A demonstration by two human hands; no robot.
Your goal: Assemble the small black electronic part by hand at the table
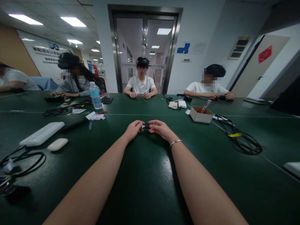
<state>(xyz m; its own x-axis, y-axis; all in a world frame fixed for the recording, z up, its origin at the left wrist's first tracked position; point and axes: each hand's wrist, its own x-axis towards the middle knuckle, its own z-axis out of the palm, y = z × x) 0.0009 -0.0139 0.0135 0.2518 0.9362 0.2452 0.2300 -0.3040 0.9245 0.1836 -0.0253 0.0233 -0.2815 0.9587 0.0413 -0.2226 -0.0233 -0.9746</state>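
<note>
Your left hand [133, 129] and right hand [160, 128] pinch a small dark part [146, 126] at centre frame. It looks light and rigid; grip its ends

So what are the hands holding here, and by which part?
A small dark object, pinched at its two ends: left hand on the left end, right hand on the right. What it is cannot be told.

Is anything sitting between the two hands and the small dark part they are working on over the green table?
Nothing visible does. The left hand and right hand both pinch the small dark part directly, one at each end, just above the green table. The cardboard box and black cable lie off to the right, apart from it.
</note>
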